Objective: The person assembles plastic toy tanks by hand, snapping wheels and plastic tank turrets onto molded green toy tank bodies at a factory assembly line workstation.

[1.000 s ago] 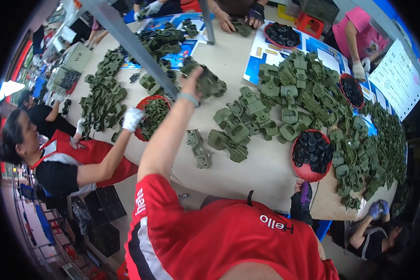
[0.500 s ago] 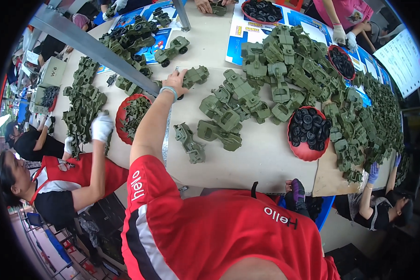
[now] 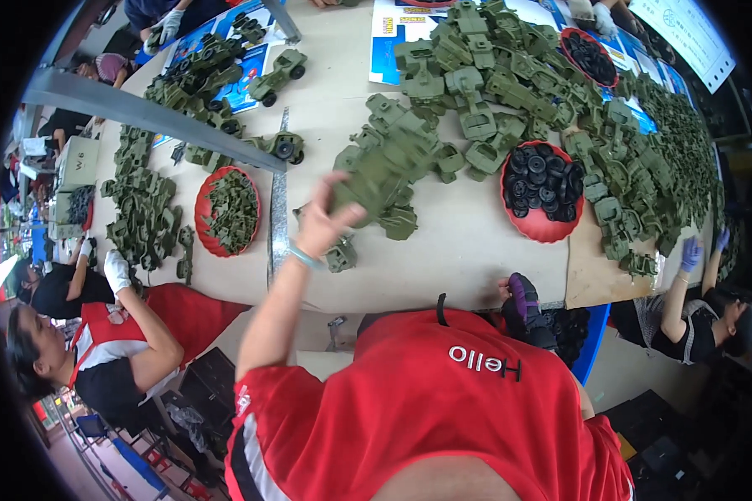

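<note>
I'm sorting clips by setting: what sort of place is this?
Probably a toy assembly workshop: green vehicle bodies lie heaped on a large table, a red bowl holds black wheels, and several people, including a co-worker in a red apron, line its edges.

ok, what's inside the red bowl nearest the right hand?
Black wheels, heaped; the near part of the red bowl shows bare. The heap covers the rest of the bottom, so anything underneath can't be seen.

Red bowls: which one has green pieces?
The red bowl left of the left hand: only it shows green pieces. The lower right bowl and upper right bowl hold black pieces; the top bowl is cut off.
</note>
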`<state>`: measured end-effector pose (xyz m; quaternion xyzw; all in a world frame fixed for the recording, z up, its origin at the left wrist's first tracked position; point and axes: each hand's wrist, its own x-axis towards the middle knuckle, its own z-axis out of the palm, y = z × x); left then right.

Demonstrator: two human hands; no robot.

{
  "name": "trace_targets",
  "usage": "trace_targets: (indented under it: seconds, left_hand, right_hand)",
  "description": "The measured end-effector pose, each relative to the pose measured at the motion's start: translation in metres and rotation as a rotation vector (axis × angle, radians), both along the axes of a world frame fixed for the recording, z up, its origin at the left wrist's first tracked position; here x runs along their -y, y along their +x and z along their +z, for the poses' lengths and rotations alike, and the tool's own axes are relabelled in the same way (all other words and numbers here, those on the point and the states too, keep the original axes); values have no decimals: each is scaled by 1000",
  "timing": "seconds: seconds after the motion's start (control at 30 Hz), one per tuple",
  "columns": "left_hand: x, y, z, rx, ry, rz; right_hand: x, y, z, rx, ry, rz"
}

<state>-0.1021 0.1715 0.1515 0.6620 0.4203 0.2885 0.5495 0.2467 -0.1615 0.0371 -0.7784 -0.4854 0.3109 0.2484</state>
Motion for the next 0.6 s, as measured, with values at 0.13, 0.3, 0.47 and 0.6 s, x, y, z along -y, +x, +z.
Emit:
trace_targets:
  seconds: [0.13,0.3,0.47,0.6]
  left_hand:
    - [111,60,-43,-83,-108,-140]
    - [162,66,-84,-373,366,-289]
    - [138,-19,-101,-501,478,367]
    - [111,-75,-131,-548,189,664]
  right_hand:
    - [-2,-13,-10,-534,18,-236]
    - [-19,-20,-8,-503,1,-304]
    - [-40,-17,10,-486,-47,-368]
    - [-59,-48,29,-666,-172,-413]
